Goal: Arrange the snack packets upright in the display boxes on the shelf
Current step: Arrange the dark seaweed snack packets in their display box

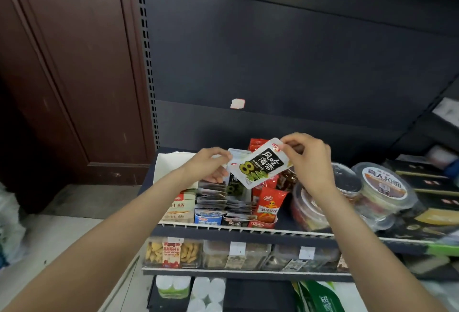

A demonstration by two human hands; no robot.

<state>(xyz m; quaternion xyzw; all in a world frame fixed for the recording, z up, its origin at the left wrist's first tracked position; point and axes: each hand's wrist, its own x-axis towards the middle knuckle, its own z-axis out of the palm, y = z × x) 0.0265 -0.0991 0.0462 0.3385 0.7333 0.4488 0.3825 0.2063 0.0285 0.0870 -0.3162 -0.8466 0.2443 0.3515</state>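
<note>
A white snack packet (pixel 260 164) with a black label and green print hangs tilted above the shelf, held between both hands. My right hand (pixel 308 155) pinches its upper right corner. My left hand (pixel 211 162) holds the lower left edge, where a second white packet (pixel 238 154) shows behind it. Below them, a display box (pixel 234 221) holds several dark packets standing on edge. To its right, a red box (pixel 264 223) has a red packet (pixel 269 206) upright at its front.
A beige carton (pixel 180 208) and a white tray (pixel 171 165) sit on the left of the shelf (pixel 238 233). Round clear tubs (pixel 382 187) stand on the right. Lower shelves carry biscuit packs (pixel 171 253) and bottles. A brown door (pixel 74 63) is at left.
</note>
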